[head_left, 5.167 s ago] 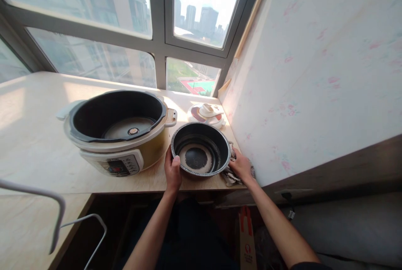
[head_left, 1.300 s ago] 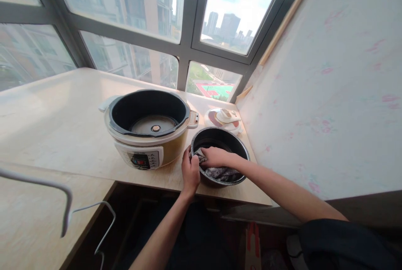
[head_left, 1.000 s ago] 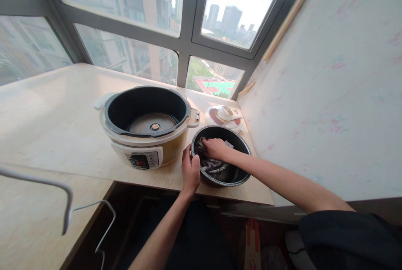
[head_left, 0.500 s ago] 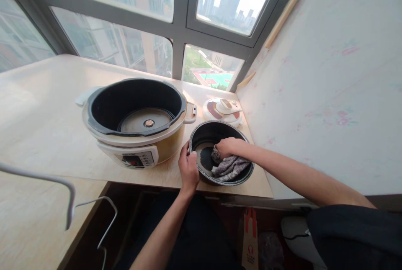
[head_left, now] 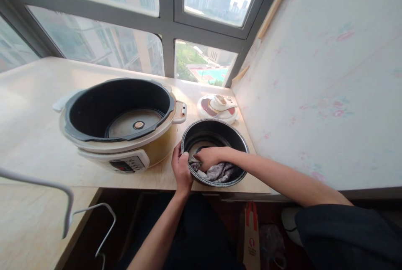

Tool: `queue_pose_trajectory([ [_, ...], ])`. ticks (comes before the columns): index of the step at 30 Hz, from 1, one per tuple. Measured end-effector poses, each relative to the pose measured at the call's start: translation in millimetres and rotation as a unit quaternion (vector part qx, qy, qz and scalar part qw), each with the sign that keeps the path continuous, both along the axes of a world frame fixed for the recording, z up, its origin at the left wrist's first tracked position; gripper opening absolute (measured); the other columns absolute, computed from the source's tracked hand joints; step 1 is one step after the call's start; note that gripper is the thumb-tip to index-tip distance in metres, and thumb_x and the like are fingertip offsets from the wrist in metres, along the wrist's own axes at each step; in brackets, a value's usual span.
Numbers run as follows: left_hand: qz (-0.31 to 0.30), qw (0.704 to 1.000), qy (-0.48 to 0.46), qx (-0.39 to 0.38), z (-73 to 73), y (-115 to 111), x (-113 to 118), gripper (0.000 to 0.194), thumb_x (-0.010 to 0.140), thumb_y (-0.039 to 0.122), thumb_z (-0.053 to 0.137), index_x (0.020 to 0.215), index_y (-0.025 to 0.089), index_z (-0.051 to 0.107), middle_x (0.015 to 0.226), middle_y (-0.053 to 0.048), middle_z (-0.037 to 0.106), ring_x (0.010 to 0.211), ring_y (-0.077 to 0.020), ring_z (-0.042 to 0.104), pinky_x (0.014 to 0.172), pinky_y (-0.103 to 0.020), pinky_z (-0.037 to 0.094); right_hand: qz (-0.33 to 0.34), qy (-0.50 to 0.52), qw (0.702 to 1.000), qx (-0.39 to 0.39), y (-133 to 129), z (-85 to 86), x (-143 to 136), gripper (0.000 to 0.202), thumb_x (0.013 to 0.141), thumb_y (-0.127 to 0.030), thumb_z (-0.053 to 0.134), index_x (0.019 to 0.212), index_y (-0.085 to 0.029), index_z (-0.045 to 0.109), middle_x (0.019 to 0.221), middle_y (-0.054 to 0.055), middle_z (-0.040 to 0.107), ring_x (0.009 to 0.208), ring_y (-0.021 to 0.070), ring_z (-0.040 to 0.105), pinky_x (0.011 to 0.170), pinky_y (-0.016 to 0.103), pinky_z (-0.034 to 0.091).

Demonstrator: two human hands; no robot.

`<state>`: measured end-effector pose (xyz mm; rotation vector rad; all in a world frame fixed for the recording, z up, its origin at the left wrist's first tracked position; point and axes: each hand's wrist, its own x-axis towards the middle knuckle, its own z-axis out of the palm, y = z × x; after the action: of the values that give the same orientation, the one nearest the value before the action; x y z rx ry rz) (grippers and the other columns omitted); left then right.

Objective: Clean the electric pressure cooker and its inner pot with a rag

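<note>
A dark round inner pot stands near the front edge of the wooden counter, tilted slightly toward me. My left hand grips its left rim, thumb on the near side and fingers round the outside wall. Inside the pot, my right hand is closed on a grey patterned cloth, pressing a bunched part of it against the left inner wall. The rest of the cloth lies crumpled on the pot's floor, and the fingertips are partly hidden.
Left of the pot stands an electric pressure cooker with its lid off and its dark inside showing. Its white lid lies behind the pot, by the papered wall. White bent metal rods jut in at lower left. A paper bag stands below the counter.
My right hand has moved left and nearer inside the pot, taking the bunched cloth to the left wall. My left hand keeps its hold on the rim. The whole view has shifted slightly.
</note>
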<state>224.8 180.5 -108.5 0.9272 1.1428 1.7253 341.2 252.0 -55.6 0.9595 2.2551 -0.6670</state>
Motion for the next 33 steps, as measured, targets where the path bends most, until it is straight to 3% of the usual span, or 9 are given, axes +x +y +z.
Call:
queue_pose_trajectory([
  [10,0.004,1.000,-0.011,0.003,-1.5,-0.9,0.6,0.033,0.085,0.030,0.049,0.109,0.016,0.067,0.105,-0.007,0.067,0.104,-0.0247,0.061,0.097,-0.037,0.046,-0.076,0.077,0.977,0.182,2.8,-10.8,-1.4,0.041,0.087,-0.044,0.060,0.119,-0.018,0.057,0.106,0.014,0.072,0.094,0.0328,0.070,0.068,0.034,0.049],
  [14,0.009,1.000,-0.003,-0.006,-0.5,-0.4,1.1,0.026,0.084,0.031,0.051,0.098,0.016,0.066,0.098,-0.007,0.066,0.103,-0.0253,0.060,0.096,-0.037,0.046,-0.094,0.095,0.952,0.274,7.0,-6.6,1.7,0.034,0.088,-0.034,0.058,0.119,-0.019,0.055,0.111,0.011,0.069,0.097,0.0301,0.069,0.070,0.034,0.049],
  [23,-0.005,1.000,-0.003,-0.005,-2.8,-0.2,-1.5,0.027,0.083,0.030,0.052,0.099,0.016,0.067,0.101,-0.008,0.067,0.103,-0.0256,0.060,0.095,-0.037,0.046,-0.180,0.154,0.887,0.397,10.0,4.2,11.1,0.020,0.087,-0.027,0.054,0.106,-0.020,0.055,0.111,0.008,0.066,0.095,0.0256,0.065,0.074,0.032,0.046],
  [29,-0.008,1.000,0.018,-0.010,-2.1,-1.7,-4.6,0.036,0.082,0.032,0.052,0.111,0.016,0.066,0.111,-0.009,0.068,0.104,-0.0255,0.062,0.095,-0.037,0.047,-0.226,0.273,0.855,0.378,15.8,4.5,18.5,0.022,0.083,-0.026,0.053,0.103,-0.018,0.055,0.106,0.010,0.066,0.099,0.0259,0.062,0.083,0.032,0.045],
  [33,-0.004,0.999,0.038,-0.006,-1.1,-3.1,-5.7,0.039,0.083,0.033,0.051,0.114,0.015,0.066,0.114,-0.010,0.068,0.108,-0.0263,0.061,0.100,-0.038,0.045,-0.202,0.399,0.861,0.242,18.2,6.8,20.3,0.027,0.078,-0.028,0.057,0.102,-0.016,0.057,0.101,0.007,0.066,0.094,0.0213,0.061,0.087,0.029,0.045],
])
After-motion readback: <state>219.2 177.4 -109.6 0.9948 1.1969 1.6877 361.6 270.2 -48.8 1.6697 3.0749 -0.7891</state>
